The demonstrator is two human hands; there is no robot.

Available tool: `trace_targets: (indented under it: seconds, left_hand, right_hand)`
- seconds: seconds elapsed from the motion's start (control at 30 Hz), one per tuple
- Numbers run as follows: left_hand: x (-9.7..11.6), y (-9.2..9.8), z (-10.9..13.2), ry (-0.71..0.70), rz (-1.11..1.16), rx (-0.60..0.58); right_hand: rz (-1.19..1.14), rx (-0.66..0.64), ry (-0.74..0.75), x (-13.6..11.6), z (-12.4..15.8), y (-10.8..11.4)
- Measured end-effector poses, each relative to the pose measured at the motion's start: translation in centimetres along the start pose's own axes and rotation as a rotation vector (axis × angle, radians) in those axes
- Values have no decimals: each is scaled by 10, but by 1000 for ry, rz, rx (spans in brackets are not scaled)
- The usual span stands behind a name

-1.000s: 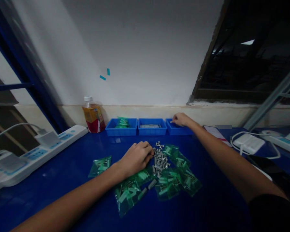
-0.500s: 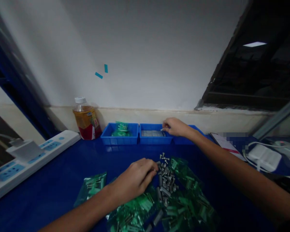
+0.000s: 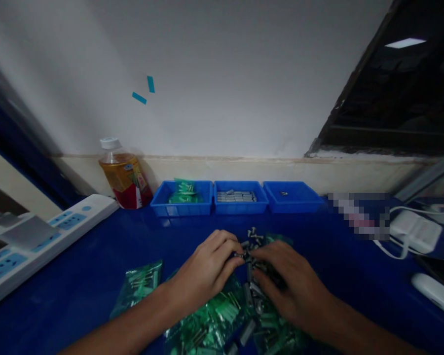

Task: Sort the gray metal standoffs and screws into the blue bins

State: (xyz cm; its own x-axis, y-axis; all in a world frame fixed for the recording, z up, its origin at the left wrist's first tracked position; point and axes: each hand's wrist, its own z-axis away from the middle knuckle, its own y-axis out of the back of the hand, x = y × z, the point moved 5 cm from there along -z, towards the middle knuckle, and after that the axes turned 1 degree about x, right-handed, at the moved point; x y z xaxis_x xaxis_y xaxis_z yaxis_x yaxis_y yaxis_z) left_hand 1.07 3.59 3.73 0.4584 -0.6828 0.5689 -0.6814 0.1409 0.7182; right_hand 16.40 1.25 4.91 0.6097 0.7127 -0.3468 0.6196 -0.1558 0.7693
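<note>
My left hand (image 3: pixel 212 261) is closed in a pinch, with a small screw (image 3: pixel 239 255) showing at its fingertips. Close beside it, my right hand (image 3: pixel 292 281) reaches into a pile of metal parts (image 3: pixel 257 296), thumb and forefinger apart; I see nothing held in it. Short grey metal bars and screws make up the pile, part of it hidden by the hands. A few loose screws (image 3: pixel 254 234) lie at its far end. Green plastic bags (image 3: pixel 210 320) of similar parts lie under and around both hands.
Three blue bins stand by the wall: the left bin (image 3: pixel 181 210) holds green bags, the middle bin (image 3: pixel 240 208) rows of metal bars, the right bin (image 3: pixel 299 204) small screws. A drink bottle (image 3: pixel 124 177) and power strip (image 3: pixel 74 222) are left; a white adapter (image 3: pixel 414 231) is right.
My right hand has come back from the middle bin to the pile, and a bar now lies on top of the rows there. My left hand has stayed by the pile. The view has shifted slightly.
</note>
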Motion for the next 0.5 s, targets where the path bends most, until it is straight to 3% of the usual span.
trace_targets:
  seconds: [0.13, 0.33, 0.5]
  left_hand:
    - [15, 0, 2, -92, 23, -42]
    - [36, -2, 2, 79, 350, -47]
    - [34, -9, 4, 165, 509, 14]
  right_hand:
    - [37, 25, 73, -20, 25, -1]
    - [-68, 160, 149, -26, 21, 5]
    - [-151, 200, 115, -26, 24, 6]
